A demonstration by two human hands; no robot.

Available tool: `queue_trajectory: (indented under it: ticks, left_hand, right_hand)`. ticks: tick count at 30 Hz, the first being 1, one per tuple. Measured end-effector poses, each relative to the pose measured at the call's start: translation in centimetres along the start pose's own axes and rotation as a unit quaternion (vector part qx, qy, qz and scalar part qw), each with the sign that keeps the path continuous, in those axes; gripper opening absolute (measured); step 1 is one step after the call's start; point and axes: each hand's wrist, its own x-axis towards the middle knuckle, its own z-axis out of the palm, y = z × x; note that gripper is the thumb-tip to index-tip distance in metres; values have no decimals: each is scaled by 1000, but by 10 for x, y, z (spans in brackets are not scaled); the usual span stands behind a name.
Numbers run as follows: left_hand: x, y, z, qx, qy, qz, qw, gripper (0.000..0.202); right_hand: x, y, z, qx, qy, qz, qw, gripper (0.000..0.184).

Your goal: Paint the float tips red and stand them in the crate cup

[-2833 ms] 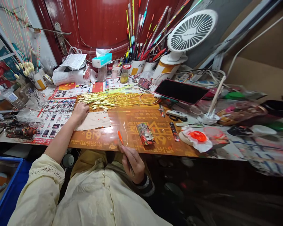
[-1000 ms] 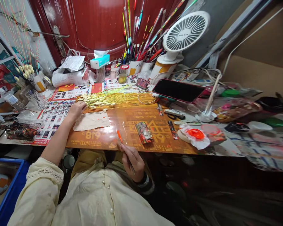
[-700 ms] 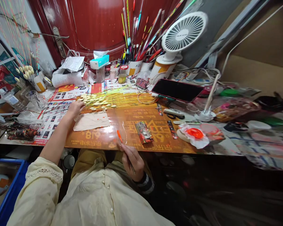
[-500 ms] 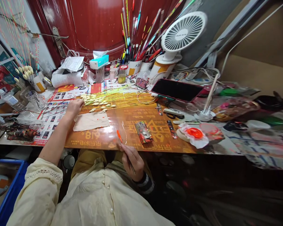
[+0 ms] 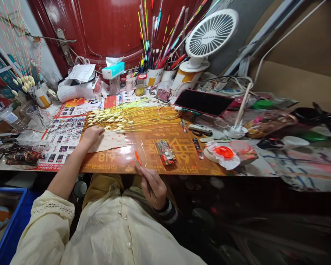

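In my right hand (image 5: 154, 187), near the table's front edge, is a slim paintbrush (image 5: 138, 159) with a bright orange tip pointing away from me. My left hand (image 5: 93, 135) is closed at the left end of a white cloth (image 5: 111, 141) with orange specks; whatever its fingers pinch is hidden. Just beyond it lie many pale fishing floats (image 5: 107, 115) with thin yellow-green stems stretching right. A paint-smeared block (image 5: 166, 152) rests to the right of the brush. Farther right, bright orange paint (image 5: 224, 152) sits in a paper-lined dish.
A phone (image 5: 203, 102) leans behind the work area, with a white fan (image 5: 212, 35) and pots of brushes (image 5: 155, 76) at the back. Scissors (image 5: 200, 130) lie at right. A glass cup (image 5: 41, 116) stands left, and a blue crate (image 5: 9, 239) is below the table.
My left hand has come back from the floats toward me, to the cloth's left end. My right hand keeps hold of the paintbrush in nearly the same place. The view has shifted slightly.
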Motion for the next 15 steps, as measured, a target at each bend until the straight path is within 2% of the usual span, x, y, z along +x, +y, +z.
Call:
queue_trajectory:
  ticks: [3,7,10,15]
  left_hand:
    - [-4,-2,5,11,13,-20,1000,24]
    - [-17,5,-4,7,85,-13,996,31]
    - [-39,21,-11,-10,120,19,993,35]
    - [-82,55,-8,-14,133,83,988,31]
  right_hand:
    - [1,-1,0,5,-1,-2,1000,51]
    - [2,-3,-4,11,-2,-9,1000,53]
    - [8,-4,-10,-4,-15,-38,999,55]
    - [23,-1,-17,-44,-27,-117,992,58]
